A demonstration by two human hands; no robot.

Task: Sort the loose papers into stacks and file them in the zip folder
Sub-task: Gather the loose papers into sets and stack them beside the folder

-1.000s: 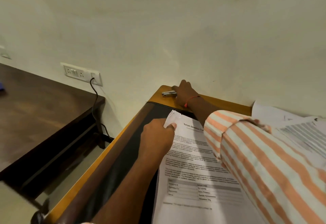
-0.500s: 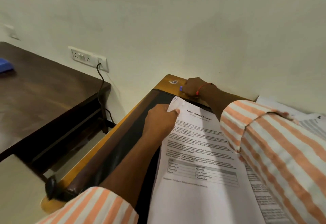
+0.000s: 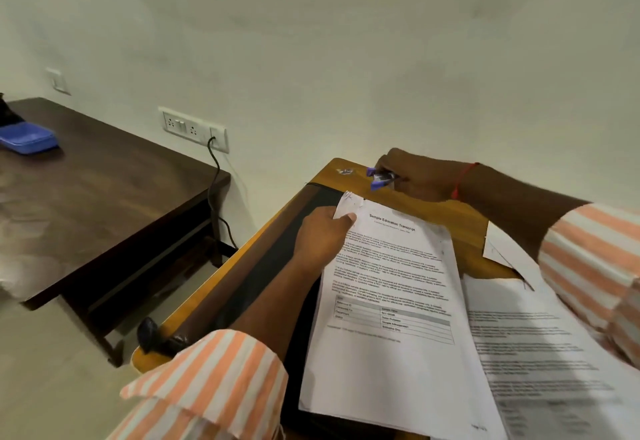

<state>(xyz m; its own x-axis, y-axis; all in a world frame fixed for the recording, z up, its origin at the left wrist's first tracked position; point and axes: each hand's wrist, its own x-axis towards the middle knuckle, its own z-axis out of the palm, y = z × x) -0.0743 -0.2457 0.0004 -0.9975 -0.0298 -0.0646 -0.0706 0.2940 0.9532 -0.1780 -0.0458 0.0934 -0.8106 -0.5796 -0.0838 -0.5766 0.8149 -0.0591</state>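
Left hand: your left hand (image 3: 323, 237) pinches the top left corner of the transcript sheaf (image 3: 391, 301), thumb on the top sheet and the other fingers curled under it; the corner is creased and lifted.
Right hand: your right hand (image 3: 419, 176) is beyond the left one, near the wall, with its fingers curled round a small stapler (image 3: 378, 179); only the purple and black tip shows past the knuckles, pointing at the pinched corner but apart from it.
Transcript sheaf: it runs from your left thumb back toward your body, lying on a black pad (image 3: 277, 266); you cannot tell whether that pad is the zip folder.
Readable print: the heading says "Sample Education Transcript"; below it come blurred paragraphs and a small grey-banded table, too soft to read.
Other papers: a second printed stack (image 3: 540, 353) lies just right of the sheaf, under your right forearm, its text blurred; a blank sheet (image 3: 502, 249) lies beyond it.
Desk: the tan wooden desk (image 3: 450, 211) carries a small sticker (image 3: 344, 171) just left of the stapler tip, its print unreadable.
Wrist: a red thread (image 3: 462, 179) circles your right wrist.
Far left of your left hand: a dark table (image 3: 104, 190) holds a blue tray (image 3: 27, 138); a wall socket panel (image 3: 194, 127) has a black cable (image 3: 214, 176) plugged in.
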